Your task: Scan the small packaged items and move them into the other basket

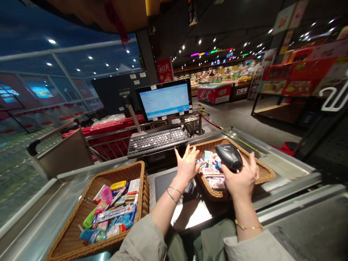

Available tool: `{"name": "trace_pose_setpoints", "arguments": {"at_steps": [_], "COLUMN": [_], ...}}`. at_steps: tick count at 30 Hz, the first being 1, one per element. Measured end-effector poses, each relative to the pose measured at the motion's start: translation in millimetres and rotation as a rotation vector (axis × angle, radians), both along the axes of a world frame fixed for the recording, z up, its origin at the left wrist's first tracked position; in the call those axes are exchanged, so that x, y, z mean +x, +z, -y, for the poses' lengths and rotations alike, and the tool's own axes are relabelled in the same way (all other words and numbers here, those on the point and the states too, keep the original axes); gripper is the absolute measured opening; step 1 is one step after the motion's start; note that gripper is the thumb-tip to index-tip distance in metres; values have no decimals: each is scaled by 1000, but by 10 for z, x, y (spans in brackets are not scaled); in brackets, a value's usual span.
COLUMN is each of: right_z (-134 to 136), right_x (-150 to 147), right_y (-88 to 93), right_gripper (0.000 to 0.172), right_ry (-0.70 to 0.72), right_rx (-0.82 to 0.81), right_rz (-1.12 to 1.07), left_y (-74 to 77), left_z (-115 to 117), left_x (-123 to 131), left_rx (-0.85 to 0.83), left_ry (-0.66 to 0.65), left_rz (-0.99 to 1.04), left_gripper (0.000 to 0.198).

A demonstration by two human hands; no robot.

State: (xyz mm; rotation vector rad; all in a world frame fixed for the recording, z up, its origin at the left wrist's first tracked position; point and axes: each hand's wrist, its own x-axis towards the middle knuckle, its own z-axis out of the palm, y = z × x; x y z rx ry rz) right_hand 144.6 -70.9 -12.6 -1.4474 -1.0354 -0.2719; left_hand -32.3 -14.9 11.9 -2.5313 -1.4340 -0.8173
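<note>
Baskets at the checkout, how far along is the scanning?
Done: unclear. The left basket is piled with goods, but nothing shows whether they are scanned. In hand: the right hand grips the scanner over the right basket; the left hand is spread open by its packets, holding nothing. Left: probably those few packets.

A steel counter (288,168) carries a left basket (119,172) and a right basket (268,174), both wicker. A keyboard (157,140) sits between them, farther back.
</note>
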Motion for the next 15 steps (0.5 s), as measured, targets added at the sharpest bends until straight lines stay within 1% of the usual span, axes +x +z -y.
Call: {"name": "trace_pose_setpoints", "arguments": {"at_steps": [7, 9, 13, 15], "right_z": [-30, -27, 1, 13], "right_x": [-281, -367, -579, -698], "right_y": [36, 47, 93, 117], "right_gripper": [66, 66, 71, 70], "right_ry": [43, 69, 133, 183], "right_rx": [-39, -35, -54, -65], "right_rz": [10, 21, 42, 61], "left_y": [-64, -87, -123, -142], "left_z": [124, 176, 289, 342], "left_x": [-404, -524, -781, -927], "left_rx": [29, 33, 39, 45], "left_ry": [58, 84, 141, 170], "left_rz": [2, 4, 0, -2], "left_gripper": [37, 36, 35, 35]}}
